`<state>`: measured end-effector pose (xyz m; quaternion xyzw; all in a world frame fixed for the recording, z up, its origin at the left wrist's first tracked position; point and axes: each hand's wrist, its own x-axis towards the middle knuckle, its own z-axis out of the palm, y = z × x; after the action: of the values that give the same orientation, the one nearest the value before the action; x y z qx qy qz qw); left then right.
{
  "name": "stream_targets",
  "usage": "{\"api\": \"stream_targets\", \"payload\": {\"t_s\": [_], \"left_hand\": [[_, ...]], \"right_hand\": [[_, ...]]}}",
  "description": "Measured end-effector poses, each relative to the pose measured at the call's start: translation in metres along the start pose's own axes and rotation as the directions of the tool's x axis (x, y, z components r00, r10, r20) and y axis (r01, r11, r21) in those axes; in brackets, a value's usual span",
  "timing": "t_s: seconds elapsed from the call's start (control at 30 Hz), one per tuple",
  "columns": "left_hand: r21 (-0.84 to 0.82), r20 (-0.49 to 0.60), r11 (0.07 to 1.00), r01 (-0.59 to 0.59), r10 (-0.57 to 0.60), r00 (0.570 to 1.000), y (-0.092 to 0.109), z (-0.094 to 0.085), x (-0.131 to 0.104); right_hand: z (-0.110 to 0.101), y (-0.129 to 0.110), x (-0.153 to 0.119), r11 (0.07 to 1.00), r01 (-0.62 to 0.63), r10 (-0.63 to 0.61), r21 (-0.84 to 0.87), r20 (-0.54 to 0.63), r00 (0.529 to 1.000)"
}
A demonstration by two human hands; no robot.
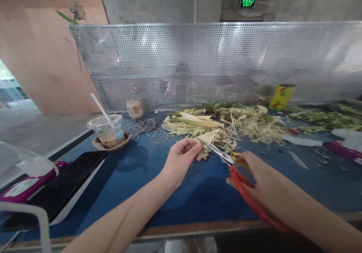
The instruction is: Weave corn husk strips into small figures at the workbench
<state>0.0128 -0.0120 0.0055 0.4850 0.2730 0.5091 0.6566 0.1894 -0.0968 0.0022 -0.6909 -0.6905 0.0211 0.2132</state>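
Note:
Near the middle of the blue table (124,185), my left hand (182,157) pinches a pale, pointed piece of dried leaf (209,136). My right hand (251,170) is closed on scissors (244,192) with red handles; something yellow shows by its fingers. The metal blades point left and lie against the leaf piece, close to my left fingertips. Whether they are fully closed is hard to tell. Behind my hands lies a loose heap of dried leaves and stems (195,123), with more pale, stringy stems (254,126) to its right.
At the left are a plastic cup (109,130) with a straw, tangled string (148,128), a black tablet (59,189) and a purple item (34,183). A yellow can (282,97) and a purple-handled knife (343,150) are at the right. A perforated metal screen (169,64) stands behind.

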Motion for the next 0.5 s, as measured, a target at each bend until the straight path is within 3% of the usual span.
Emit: {"api": "stream_targets", "payload": {"t_s": [0.5], "left_hand": [[0.141,0.096,0.99,-0.003,-0.01,0.995,0.0003,-0.0009,0.0005]], "right_hand": [[-0.0092,-0.0056,-0.0055,0.985,-0.035,0.054,-0.17,0.109,0.993]]}}
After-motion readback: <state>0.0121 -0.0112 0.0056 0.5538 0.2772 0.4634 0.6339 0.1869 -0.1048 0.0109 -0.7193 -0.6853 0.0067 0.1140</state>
